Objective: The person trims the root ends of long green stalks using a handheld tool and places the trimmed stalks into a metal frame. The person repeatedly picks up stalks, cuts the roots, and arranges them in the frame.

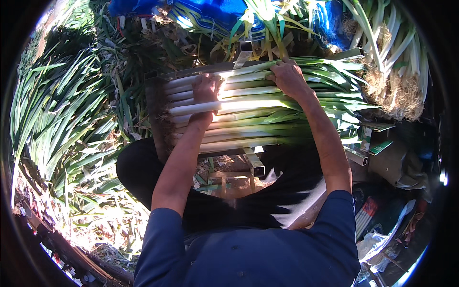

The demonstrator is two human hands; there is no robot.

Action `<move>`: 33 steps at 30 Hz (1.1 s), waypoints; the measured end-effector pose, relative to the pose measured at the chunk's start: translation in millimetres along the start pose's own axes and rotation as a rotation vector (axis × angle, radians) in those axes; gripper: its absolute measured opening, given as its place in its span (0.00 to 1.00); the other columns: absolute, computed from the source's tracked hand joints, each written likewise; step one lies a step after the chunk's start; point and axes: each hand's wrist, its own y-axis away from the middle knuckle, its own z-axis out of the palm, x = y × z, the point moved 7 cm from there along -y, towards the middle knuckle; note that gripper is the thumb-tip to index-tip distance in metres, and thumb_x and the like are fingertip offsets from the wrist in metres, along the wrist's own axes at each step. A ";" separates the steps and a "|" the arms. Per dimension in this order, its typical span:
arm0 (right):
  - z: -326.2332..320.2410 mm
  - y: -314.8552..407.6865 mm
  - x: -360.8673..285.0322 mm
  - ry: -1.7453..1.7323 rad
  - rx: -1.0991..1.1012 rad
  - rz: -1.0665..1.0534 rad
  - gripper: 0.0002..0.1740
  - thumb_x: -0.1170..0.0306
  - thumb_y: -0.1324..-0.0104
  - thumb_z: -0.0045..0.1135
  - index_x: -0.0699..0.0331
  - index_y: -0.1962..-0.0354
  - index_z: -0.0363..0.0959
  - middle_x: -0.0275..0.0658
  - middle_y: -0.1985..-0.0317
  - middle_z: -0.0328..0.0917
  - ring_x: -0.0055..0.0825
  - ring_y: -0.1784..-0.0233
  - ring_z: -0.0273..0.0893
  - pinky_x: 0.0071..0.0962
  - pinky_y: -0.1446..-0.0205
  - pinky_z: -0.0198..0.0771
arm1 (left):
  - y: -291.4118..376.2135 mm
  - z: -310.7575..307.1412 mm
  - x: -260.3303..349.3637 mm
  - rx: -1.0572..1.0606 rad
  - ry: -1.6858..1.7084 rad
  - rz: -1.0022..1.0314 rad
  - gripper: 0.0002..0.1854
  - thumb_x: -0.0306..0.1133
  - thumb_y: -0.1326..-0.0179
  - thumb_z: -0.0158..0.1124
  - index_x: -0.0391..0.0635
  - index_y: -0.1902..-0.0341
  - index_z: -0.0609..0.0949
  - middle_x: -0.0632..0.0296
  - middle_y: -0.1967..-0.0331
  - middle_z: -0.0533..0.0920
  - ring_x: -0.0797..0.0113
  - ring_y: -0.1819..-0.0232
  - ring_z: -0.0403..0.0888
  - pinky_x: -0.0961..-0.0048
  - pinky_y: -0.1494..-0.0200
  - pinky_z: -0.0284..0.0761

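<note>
Before me a row of leeks (251,136) lies side by side in a metal rack (155,104), white root ends to the left, green leaves to the right. My left hand (207,89) is curled over the white shanks at the far side of the row, its fingers on a leek. One leek (195,107) passes over my left wrist and hides part of it. My right hand (291,78) grips the far leeks where white turns green, its fingertips bent around them and partly hidden.
Loose leek leaves (68,118) are heaped at the left. Bundled leeks with roots (394,71) stand at the far right, near blue plastic sheeting (224,12). A square metal tube (255,165) juts from the rack between my knees. A cardboard piece (389,168) lies at the right.
</note>
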 end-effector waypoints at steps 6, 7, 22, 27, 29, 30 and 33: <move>-97.0 54.6 12.5 -0.335 0.106 0.116 0.24 0.58 0.36 0.70 0.65 0.49 0.81 0.49 0.48 0.82 0.46 0.44 0.79 0.40 0.40 0.75 | 4.4 5.1 -4.8 0.024 0.013 -0.017 0.15 0.26 0.45 0.71 0.51 0.53 0.87 0.60 0.53 0.84 0.52 0.48 0.80 0.59 0.43 0.73; -101.1 74.5 11.3 -0.360 0.060 0.148 0.28 0.56 0.37 0.71 0.65 0.46 0.80 0.50 0.46 0.80 0.47 0.41 0.78 0.40 0.38 0.74 | 5.0 4.9 -4.7 0.047 0.035 -0.010 0.15 0.26 0.45 0.71 0.51 0.53 0.86 0.60 0.53 0.84 0.52 0.48 0.80 0.59 0.44 0.73; -110.9 53.7 -42.0 0.124 0.048 -0.120 0.15 0.73 0.36 0.62 0.65 0.51 0.80 0.43 0.57 0.84 0.43 0.52 0.80 0.41 0.48 0.77 | 38.6 29.8 -34.4 -0.470 0.910 -0.570 0.14 0.27 0.38 0.58 0.43 0.48 0.82 0.51 0.48 0.80 0.58 0.58 0.75 0.64 0.59 0.69; -116.3 18.8 -36.8 0.195 0.152 -0.204 0.21 0.76 0.40 0.57 0.63 0.48 0.81 0.40 0.63 0.83 0.40 0.54 0.79 0.37 0.50 0.78 | 25.1 6.3 -23.7 -0.085 1.081 -0.353 0.13 0.28 0.33 0.53 0.39 0.49 0.81 0.62 0.51 0.74 0.68 0.77 0.70 0.74 0.77 0.68; -82.4 11.1 -33.5 0.243 0.116 -0.207 0.21 0.77 0.41 0.56 0.62 0.48 0.80 0.41 0.59 0.84 0.41 0.52 0.80 0.38 0.48 0.78 | 33.0 17.8 -30.1 -0.117 1.328 -0.619 0.15 0.29 0.32 0.53 0.37 0.47 0.79 0.61 0.52 0.74 0.69 0.78 0.69 0.74 0.77 0.67; -61.0 6.5 -32.6 0.232 0.112 -0.182 0.21 0.77 0.42 0.57 0.62 0.49 0.80 0.42 0.57 0.83 0.41 0.50 0.80 0.38 0.47 0.78 | 41.6 29.8 -30.6 -0.188 1.491 -0.844 0.15 0.30 0.32 0.53 0.36 0.46 0.79 0.61 0.53 0.74 0.69 0.78 0.69 0.74 0.78 0.67; -27.5 10.7 -23.5 0.201 0.329 -0.124 0.21 0.78 0.44 0.58 0.61 0.50 0.78 0.44 0.53 0.81 0.43 0.47 0.79 0.41 0.43 0.76 | 41.7 29.3 -24.5 -0.312 1.623 -0.864 0.19 0.36 0.27 0.52 0.44 0.36 0.75 0.66 0.63 0.76 0.78 0.77 0.66 0.80 0.75 0.63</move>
